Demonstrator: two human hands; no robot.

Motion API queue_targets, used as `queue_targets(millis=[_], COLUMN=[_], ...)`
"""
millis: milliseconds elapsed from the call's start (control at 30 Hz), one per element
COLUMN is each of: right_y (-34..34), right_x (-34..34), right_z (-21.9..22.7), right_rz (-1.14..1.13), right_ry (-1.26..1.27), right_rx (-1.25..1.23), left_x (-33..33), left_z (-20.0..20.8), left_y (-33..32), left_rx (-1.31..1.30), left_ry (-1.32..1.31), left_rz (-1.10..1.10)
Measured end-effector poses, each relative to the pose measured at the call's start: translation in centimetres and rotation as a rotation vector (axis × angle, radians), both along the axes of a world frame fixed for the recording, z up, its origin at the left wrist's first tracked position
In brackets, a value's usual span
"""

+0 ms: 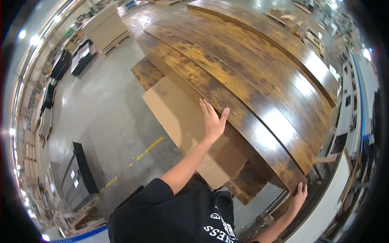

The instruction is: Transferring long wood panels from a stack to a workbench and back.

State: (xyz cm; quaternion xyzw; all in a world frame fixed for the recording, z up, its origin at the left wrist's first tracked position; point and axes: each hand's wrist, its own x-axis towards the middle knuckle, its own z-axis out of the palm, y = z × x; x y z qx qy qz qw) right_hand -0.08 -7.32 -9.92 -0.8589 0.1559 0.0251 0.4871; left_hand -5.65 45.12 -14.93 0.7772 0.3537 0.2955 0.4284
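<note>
A stack of long brown wood-grain boards (243, 77) lies in front of me, with glossy light patches on top. My left hand (214, 121) rests flat against the side of the nearest board (227, 99), fingers straight and thumb apart at its upper edge. At the near right corner of that same board, my right hand (299, 196) touches the end, its fingers bent over the corner; the palm side is hidden. Below the boards, a tan cardboard sheet (174, 109) sticks out toward me, with more brown wood-grain board (251, 182) beneath it.
A white-faced panel (324, 206) and a long machine line (352, 97) stand at the right. At the far left are a tall board stack (106, 28) on a pallet and several black panels (83, 56). A yellow line (150, 146) marks the grey floor.
</note>
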Motion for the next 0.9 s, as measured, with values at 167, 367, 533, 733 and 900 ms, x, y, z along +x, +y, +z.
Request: queue_targets(millis=[167, 367, 533, 733, 900], right_y=[5.8, 6.2, 7.5, 8.3, 7.3], right_x=[-0.3, 0.4, -0.4, -0.8, -0.2], right_z=[2.7, 2.7, 4.2, 4.6, 3.3], right_rz=[-0.054, -0.228, -0.168, -0.209, -0.156], right_ry=[0.007, 0.073, 0.073, 0.040, 0.008], right_rx=[0.217, 0.100, 0.218, 0.169, 0.219], left_x=[0.3, 0.9, 1.2, 1.3, 1.9], left_z=[-0.1, -0.7, -0.3, 0.1, 0.1], left_y=[3.8, 4.5, 4.1, 4.0, 3.9], left_rx=[-0.117, -0.134, -0.208, -0.246, -0.254], left_ry=[0.145, 0.083, 0.012, -0.033, 0.031], left_rz=[-0.072, -0.068, -0.035, -0.029, 0.013])
